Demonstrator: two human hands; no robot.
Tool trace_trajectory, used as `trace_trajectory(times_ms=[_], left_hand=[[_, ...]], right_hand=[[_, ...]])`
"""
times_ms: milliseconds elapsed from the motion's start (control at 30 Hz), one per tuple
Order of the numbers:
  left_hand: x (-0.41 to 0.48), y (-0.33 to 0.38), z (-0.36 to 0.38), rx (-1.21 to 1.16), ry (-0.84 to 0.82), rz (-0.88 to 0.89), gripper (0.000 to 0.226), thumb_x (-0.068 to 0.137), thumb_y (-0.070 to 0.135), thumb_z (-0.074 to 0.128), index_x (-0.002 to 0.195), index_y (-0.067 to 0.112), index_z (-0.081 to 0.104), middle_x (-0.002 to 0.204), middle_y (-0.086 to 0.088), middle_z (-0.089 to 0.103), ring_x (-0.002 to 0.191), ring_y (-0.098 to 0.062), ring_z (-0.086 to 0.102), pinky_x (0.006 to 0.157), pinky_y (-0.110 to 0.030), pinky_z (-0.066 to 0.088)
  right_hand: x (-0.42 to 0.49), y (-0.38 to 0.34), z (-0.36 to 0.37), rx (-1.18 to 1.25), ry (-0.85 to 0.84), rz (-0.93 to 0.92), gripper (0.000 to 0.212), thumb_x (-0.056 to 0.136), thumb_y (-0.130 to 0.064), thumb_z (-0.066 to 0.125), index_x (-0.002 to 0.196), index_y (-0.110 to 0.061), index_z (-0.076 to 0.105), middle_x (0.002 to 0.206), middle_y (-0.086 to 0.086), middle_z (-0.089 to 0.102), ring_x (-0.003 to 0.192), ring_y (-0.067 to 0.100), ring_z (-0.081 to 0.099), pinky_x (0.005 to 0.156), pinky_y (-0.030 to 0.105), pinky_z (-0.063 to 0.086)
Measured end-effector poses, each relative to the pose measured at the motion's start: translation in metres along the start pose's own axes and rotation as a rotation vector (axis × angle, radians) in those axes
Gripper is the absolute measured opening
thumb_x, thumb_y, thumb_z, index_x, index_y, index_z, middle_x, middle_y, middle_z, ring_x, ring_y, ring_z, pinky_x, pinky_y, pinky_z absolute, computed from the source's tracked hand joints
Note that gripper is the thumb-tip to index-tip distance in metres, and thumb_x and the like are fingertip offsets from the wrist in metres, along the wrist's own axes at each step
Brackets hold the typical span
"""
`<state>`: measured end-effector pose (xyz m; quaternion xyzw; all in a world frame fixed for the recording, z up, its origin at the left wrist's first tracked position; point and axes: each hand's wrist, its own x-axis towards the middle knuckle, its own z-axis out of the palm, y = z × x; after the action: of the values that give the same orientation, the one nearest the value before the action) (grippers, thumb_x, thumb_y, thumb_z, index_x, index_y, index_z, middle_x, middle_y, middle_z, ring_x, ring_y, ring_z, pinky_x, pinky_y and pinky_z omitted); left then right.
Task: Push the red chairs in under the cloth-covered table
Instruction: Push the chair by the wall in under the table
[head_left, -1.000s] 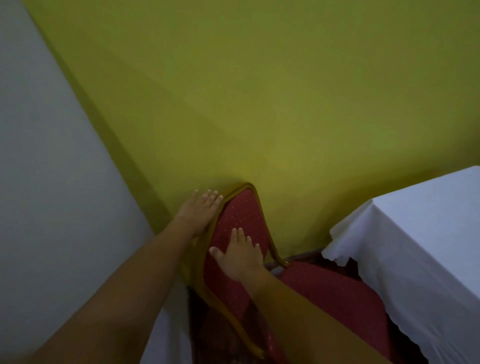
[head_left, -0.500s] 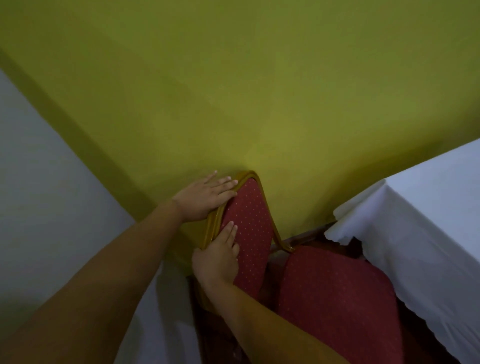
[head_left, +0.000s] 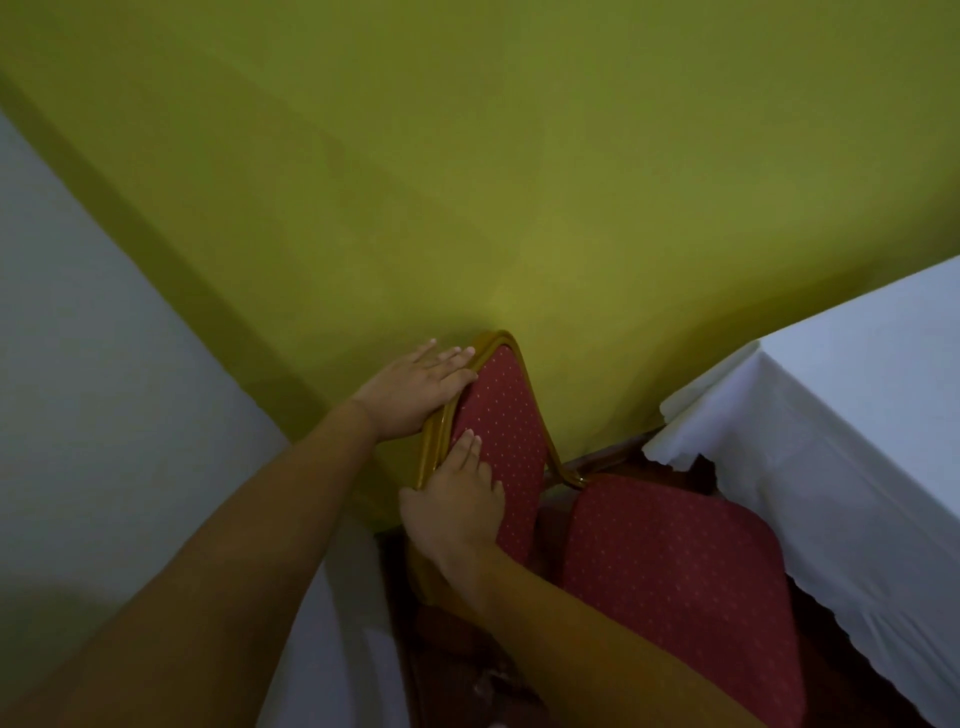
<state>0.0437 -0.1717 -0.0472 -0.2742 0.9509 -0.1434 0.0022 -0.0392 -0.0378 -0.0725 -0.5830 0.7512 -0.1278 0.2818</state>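
Left hand (head_left: 415, 389) lies flat and unclenched at about 10 o'clock on the gold frame of the red chair (head_left: 498, 436), grasping nothing; right hand (head_left: 457, 504), lower at 7 o'clock, presses open on the padded backrest. The chair's seat (head_left: 675, 587) sits just beside the white-clothed surface (head_left: 831, 415) at 3 o'clock, not yet under. Likely stiff-framed, fairly heavy, soft in the padding; the rigid top rail is probably the best hold

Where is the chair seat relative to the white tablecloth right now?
In the head view, the red seat sits lower right, its far edge beside the white tablecloth corner, mostly not yet under it.
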Motion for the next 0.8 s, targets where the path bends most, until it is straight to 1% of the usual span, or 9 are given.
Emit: trace_trajectory(times_ms=[200, 367, 533, 667, 800], left_hand=[[0.004, 0.026, -0.004, -0.004, 0.024, -0.027, 0.057, 0.067, 0.002, 0.071, 0.122, 0.000, 0.055, 0.135, -0.027, 0.048, 0.123, -0.036, 0.051, 0.103, -0.052, 0.036], [0.003, 0.056, -0.009, -0.015, 0.065, -0.040, 0.055, 0.064, 0.002, 0.075, 0.116, 0.002, 0.058, 0.130, -0.028, 0.053, 0.116, -0.034, 0.058, 0.098, -0.050, 0.042], [-0.003, 0.089, -0.015, -0.023, 0.059, -0.066, 0.059, 0.060, 0.004, 0.080, 0.115, 0.002, 0.058, 0.128, -0.029, 0.054, 0.113, -0.034, 0.059, 0.097, -0.048, 0.044], [-0.007, 0.121, -0.026, -0.034, 0.052, -0.082, 0.060, 0.057, 0.006, 0.082, 0.113, 0.002, 0.060, 0.127, -0.028, 0.055, 0.113, -0.033, 0.060, 0.096, -0.047, 0.045], [-0.011, 0.153, -0.035, -0.046, 0.046, -0.052, 0.067, 0.056, 0.015, 0.085, 0.116, 0.001, 0.058, 0.130, -0.027, 0.053, 0.120, -0.036, 0.054, 0.099, -0.048, 0.041]], right_hand=[[-0.018, 0.029, -0.012, -0.137, 0.091, -0.118, 0.097, 0.080, -0.056, 0.043, 0.149, 0.001, 0.004, 0.157, 0.016, 0.015, 0.140, 0.030, 0.021, 0.115, 0.049, 0.012], [-0.040, 0.054, -0.018, -0.191, 0.126, -0.183, 0.095, 0.081, -0.056, 0.041, 0.149, 0.001, 0.008, 0.157, 0.016, 0.019, 0.141, 0.029, 0.020, 0.117, 0.048, 0.008], [-0.065, 0.078, -0.028, -0.257, 0.118, -0.228, 0.092, 0.085, -0.059, 0.039, 0.149, 0.001, 0.011, 0.155, 0.015, 0.024, 0.139, 0.029, 0.025, 0.117, 0.047, 0.003], [-0.091, 0.098, -0.039, -0.300, 0.123, -0.237, 0.093, 0.081, -0.059, 0.041, 0.148, 0.002, 0.017, 0.148, 0.016, 0.038, 0.133, 0.029, 0.035, 0.116, 0.051, 0.000], [-0.120, 0.127, -0.050, -0.342, 0.134, -0.257, 0.093, 0.078, -0.062, 0.039, 0.148, -0.002, 0.020, 0.144, 0.014, 0.043, 0.131, 0.029, 0.036, 0.115, 0.053, -0.006]])
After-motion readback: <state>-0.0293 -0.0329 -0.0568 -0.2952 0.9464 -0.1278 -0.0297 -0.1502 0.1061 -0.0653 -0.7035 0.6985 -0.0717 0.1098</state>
